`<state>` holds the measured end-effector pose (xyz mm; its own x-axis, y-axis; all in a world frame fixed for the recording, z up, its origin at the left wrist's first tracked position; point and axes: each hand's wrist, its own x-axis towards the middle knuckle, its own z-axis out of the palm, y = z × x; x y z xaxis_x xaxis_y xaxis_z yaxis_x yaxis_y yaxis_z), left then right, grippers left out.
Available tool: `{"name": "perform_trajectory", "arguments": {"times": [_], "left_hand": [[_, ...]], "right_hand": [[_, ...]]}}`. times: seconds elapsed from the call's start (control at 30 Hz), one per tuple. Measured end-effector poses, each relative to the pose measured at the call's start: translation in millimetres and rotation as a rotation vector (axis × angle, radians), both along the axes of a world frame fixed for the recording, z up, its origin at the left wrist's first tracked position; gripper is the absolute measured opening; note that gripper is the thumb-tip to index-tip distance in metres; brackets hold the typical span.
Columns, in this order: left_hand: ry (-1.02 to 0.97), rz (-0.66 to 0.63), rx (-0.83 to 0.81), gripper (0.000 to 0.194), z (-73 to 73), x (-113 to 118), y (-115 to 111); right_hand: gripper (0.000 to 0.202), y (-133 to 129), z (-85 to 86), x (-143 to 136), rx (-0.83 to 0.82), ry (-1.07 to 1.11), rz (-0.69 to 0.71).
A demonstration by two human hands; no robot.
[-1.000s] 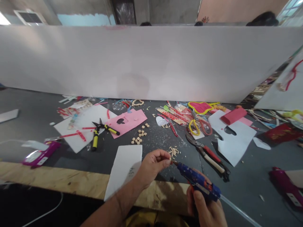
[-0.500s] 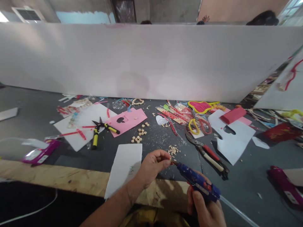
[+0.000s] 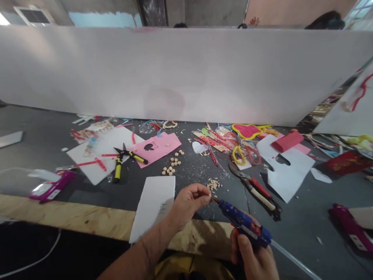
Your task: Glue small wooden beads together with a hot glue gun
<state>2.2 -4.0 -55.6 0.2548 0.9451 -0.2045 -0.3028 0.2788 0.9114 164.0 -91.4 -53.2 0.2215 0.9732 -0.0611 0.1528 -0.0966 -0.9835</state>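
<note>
Between thumb and fingertips, my left hand (image 3: 189,204) pinches a tiny pale wooden piece (image 3: 210,195). My right hand (image 3: 253,249) is wrapped round a blue hot glue gun (image 3: 243,221), whose nozzle points left and is right by the piece; whether they touch I cannot tell. A clear glue stick (image 3: 294,258) juts from the gun's rear. Just beyond my fingertips lies a heap of small cut wooden bits (image 3: 214,183). Farther off, several small pale clusters (image 3: 171,165) sit on the dark table. A torn white card (image 3: 154,202) with "154" written on it lies beside my left forearm.
Yellow-black pliers (image 3: 118,169) rest on paper at left. Red-and-white handled shears (image 3: 259,192) and cut white paper (image 3: 288,175) lie at right. Purple devices (image 3: 54,186) stand at both sides. A tall white board (image 3: 175,74) closes off the back.
Both hands hold nearly the same pose, with the glue gun's nozzle still beside the pinched piece. The view has shifted very slightly.
</note>
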Motion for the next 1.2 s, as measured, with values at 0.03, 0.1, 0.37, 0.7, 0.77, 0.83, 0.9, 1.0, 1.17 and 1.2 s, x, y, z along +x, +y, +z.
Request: {"name": "perform_trajectory", "arguments": {"times": [0.03,0.1,0.37,0.7,0.77,0.83,0.9,1.0,1.17,1.2], "left_hand": [[0.004,-0.001,0.001,0.017,0.3,0,0],[0.015,-0.001,0.002,0.017,0.9,0,0],[0.014,0.013,-0.012,0.016,-0.6,1,1],[0.075,0.024,-0.004,0.014,-2.3,-5,-3],[0.083,0.02,0.0,0.014,-3.2,-7,-4],[0.086,0.019,-0.001,0.014,-3.4,-8,-6],[0.091,0.022,-0.001,0.014,-2.8,-9,-7],[0.101,0.019,0.008,0.013,-1.6,-11,-9],[0.103,0.018,-0.011,0.013,-2.2,-13,-11],[0.103,0.016,-0.013,0.013,-2.3,-13,-11]], "right_hand": [[0.029,0,-0.3,0,-0.011,0.013,-0.003],[0.029,-1,-0.9,0,-0.021,0.036,-0.003],[0.028,1,1.0,0,-0.004,0.065,-0.001],[0.045,9,8.1,53,-0.272,-0.115,-0.218],[0.042,14,8.9,68,-0.343,-0.219,-0.125],[0.043,20,8.1,83,-0.417,-0.266,0.012],[0.044,26,7.7,99,-0.461,-0.347,0.086],[0.044,34,10.3,119,-0.497,-0.712,0.072],[0.046,36,11.1,126,-0.556,-1.131,0.076],[0.046,36,9.4,124,-0.535,-1.132,0.083]]}}
